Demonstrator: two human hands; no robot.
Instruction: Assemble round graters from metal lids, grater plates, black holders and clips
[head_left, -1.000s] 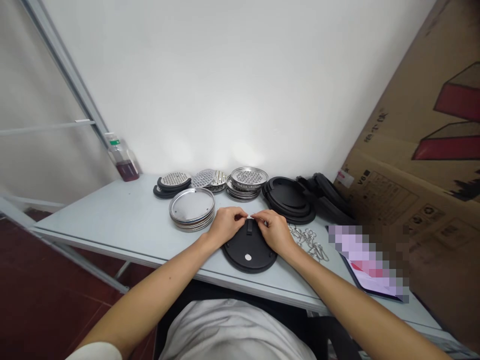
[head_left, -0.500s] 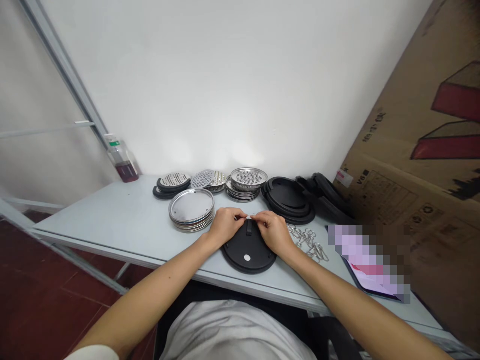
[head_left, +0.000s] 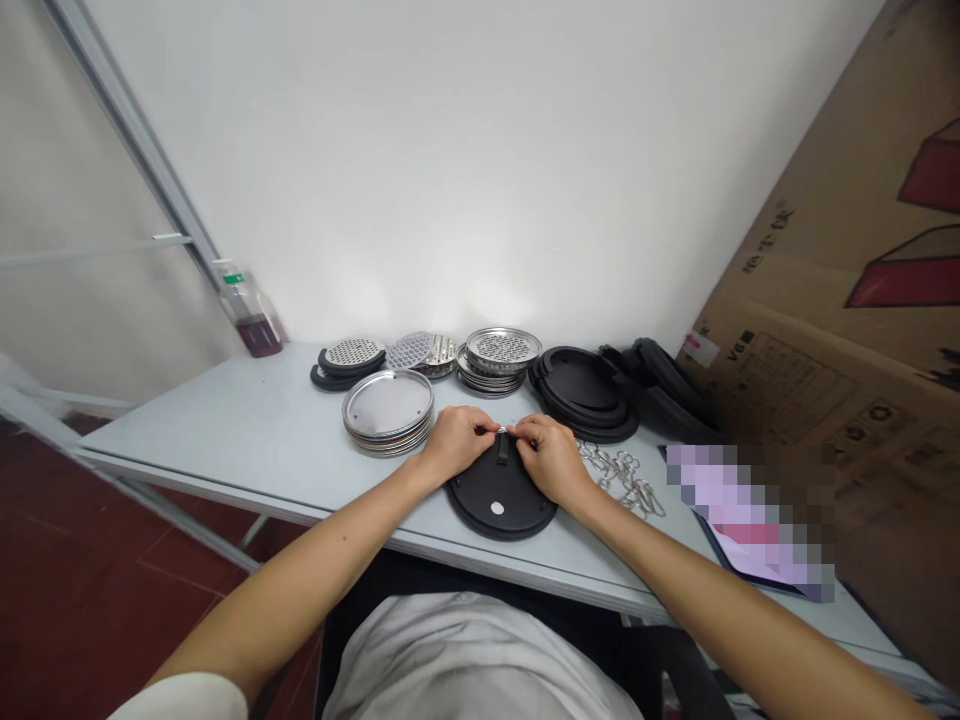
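Note:
A round black disc (head_left: 501, 500) with a white dot and a short black strap (head_left: 503, 447) lies flat near the table's front edge. At its far rim, my left hand (head_left: 459, 440) and my right hand (head_left: 550, 455) meet, thumbs and fingers pinched together. Between the fingertips a small shiny metal piece shows; it may be a wire clip, but most of it is hidden. Just right of my right hand lies a loose pile of bent wire clips (head_left: 626, 478). Left of my left hand stands a stack of round metal plates (head_left: 390, 402).
Along the wall sit perforated metal grater discs (head_left: 354, 353), another metal stack (head_left: 502, 347) and black round covers (head_left: 581, 385). A bottle of dark liquid (head_left: 257, 333) stands at the back left. On the right are a blurred tablet-like screen (head_left: 750, 530) and a large cardboard box (head_left: 832, 350).
The view has shifted slightly, so everything sits a little further right and higher. Both hands keep pinching at the black disc's far rim.

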